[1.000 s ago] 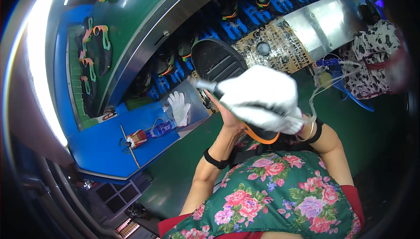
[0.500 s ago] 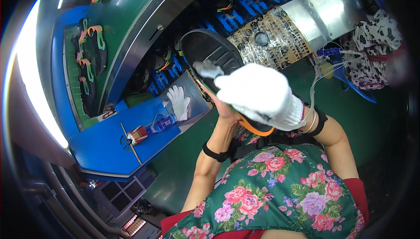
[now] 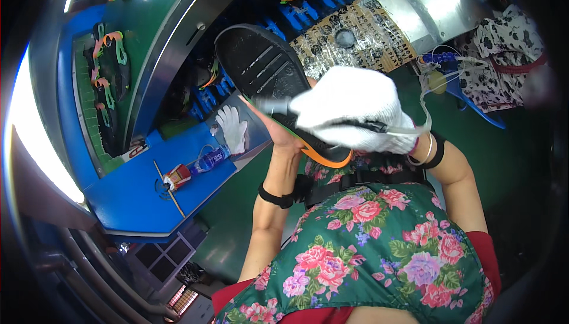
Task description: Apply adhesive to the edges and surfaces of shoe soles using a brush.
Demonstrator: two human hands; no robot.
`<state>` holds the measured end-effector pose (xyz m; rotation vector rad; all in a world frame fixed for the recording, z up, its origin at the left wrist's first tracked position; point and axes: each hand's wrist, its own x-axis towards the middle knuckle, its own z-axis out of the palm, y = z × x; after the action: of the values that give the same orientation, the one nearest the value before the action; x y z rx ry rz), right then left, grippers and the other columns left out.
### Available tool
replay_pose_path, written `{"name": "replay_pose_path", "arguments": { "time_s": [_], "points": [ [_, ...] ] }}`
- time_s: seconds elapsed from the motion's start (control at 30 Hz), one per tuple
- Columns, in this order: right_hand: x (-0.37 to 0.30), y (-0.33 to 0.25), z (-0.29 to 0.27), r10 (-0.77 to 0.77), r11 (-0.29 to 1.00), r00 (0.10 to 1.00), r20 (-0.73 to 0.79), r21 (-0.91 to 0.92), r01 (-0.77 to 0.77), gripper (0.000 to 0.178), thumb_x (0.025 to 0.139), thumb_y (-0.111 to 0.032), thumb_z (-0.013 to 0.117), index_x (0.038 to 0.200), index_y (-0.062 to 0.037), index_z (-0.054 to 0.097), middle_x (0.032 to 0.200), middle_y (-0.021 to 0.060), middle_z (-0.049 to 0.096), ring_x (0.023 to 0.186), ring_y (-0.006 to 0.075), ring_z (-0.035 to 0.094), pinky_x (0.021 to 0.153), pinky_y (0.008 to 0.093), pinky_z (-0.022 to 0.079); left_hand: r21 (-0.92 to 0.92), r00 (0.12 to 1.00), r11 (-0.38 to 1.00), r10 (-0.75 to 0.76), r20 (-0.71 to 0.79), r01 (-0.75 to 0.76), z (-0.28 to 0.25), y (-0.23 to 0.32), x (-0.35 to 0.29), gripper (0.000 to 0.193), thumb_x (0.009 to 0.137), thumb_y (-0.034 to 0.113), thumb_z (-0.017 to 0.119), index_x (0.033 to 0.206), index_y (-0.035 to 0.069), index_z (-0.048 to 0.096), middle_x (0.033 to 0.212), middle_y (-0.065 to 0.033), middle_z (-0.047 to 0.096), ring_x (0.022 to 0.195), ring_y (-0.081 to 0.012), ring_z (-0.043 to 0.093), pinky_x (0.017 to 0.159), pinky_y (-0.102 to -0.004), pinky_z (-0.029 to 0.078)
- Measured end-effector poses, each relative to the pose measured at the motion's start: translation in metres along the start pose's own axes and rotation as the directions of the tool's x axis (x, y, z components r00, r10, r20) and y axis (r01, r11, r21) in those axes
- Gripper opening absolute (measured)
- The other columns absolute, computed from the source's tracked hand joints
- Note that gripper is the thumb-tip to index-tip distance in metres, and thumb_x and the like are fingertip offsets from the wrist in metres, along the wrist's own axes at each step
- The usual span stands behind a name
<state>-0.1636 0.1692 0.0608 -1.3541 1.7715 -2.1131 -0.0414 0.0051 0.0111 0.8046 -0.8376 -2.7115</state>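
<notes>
A black shoe sole [image 3: 252, 66] with an orange rim at its near end is held tilted in front of me, its inner side facing up. My bare left hand [image 3: 278, 133] is closed round the sole's left side from below, most of its fingers hidden. A white knitted glove covers my right hand [image 3: 352, 107], which grips a brush [image 3: 275, 106] whose blurred bristles lie over the sole's middle near the left edge. From the back of that grip a pale flexible tube [image 3: 424, 123] runs up toward the right.
At left, a blue table [image 3: 133, 202] bears a spare white glove [image 3: 231, 129], a bottle [image 3: 212, 159] and a red carton [image 3: 176, 177]. Ahead curves a conveyor with blue racks [image 3: 299, 16] and a taped cardboard sheet [image 3: 367, 36]. Spotted cloth [image 3: 504, 45] hangs at right.
The brush has moved down the sole toward its left edge, and its bristles are smeared by motion. The sole shows slightly further left and higher as the whole view has shifted.
</notes>
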Motion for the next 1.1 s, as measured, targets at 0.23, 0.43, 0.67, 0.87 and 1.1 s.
{"name": "replay_pose_path", "arguments": {
  "time_s": [0.23,0.43,0.67,0.87,1.1],
  "points": [
    [-0.006,-0.002,0.0,-0.136,0.99,0.979,0.154,-0.022,0.141,0.031,0.078,-0.011,0.079,0.109,-0.0133,0.078,0.102,0.0054,0.076,0.09,0.0259,0.072,0.078,0.0389,0.059,0.017,0.918,0.999,-0.039,0.395,0.035,0.005,0.008,0.017,0.118,0.078,0.1,0.02,0.126,-0.001,0.057,0.107,-0.0187,0.065,0.092,-0.0297,0.065,0.082,-0.043,0.054],
    [-0.014,-0.005,0.004,-0.125,0.966,0.978,0.166,-0.207,0.158,0.031,0.083,-0.018,0.081,0.114,-0.0115,0.077,0.107,0.0047,0.076,0.092,0.0257,0.072,0.077,0.0367,0.059,-0.094,0.902,0.988,-0.072,0.426,0.123,0.011,0.014,0.016,0.124,0.072,0.104,0.025,0.128,-0.001,0.056,0.107,-0.0188,0.065,0.101,-0.032,0.061,0.092,-0.0475,0.049],
    [-0.019,-0.002,-0.003,-0.017,0.997,0.995,0.102,-0.075,0.024,0.028,0.08,-0.011,0.08,0.108,-0.0124,0.079,0.104,0.005,0.077,0.089,0.0255,0.072,0.077,0.0355,0.059,-0.107,0.906,0.993,-0.002,0.422,0.052,0.018,0.024,0.021,0.12,0.068,0.102,0.04,0.123,-0.003,0.055,0.108,-0.0154,0.062,0.099,-0.0293,0.06,0.097,-0.0467,0.047],
    [-0.023,-0.01,-0.001,0.043,0.997,0.99,0.133,0.051,-0.05,0.025,0.08,-0.007,0.081,0.105,-0.0095,0.078,0.105,0.0076,0.077,0.09,0.0256,0.073,0.076,0.0356,0.059,-0.118,0.88,0.993,0.032,0.474,0.028,0.029,0.028,0.021,0.115,0.073,0.097,0.044,0.13,-0.002,0.052,0.11,-0.0131,0.06,0.1,-0.0265,0.062,0.101,-0.0459,0.048],
    [-0.022,-0.007,-0.004,-0.075,0.994,0.979,0.189,-0.07,0.089,0.031,0.079,-0.011,0.083,0.109,-0.0104,0.077,0.106,0.0082,0.076,0.089,0.0265,0.073,0.08,0.0377,0.059,-0.111,0.875,0.992,0.104,0.474,-0.058,0.032,0.032,0.028,0.117,0.067,0.099,0.048,0.136,0.004,0.055,0.108,-0.0128,0.061,0.099,-0.0262,0.062,0.099,-0.0452,0.049]
  ]
}}
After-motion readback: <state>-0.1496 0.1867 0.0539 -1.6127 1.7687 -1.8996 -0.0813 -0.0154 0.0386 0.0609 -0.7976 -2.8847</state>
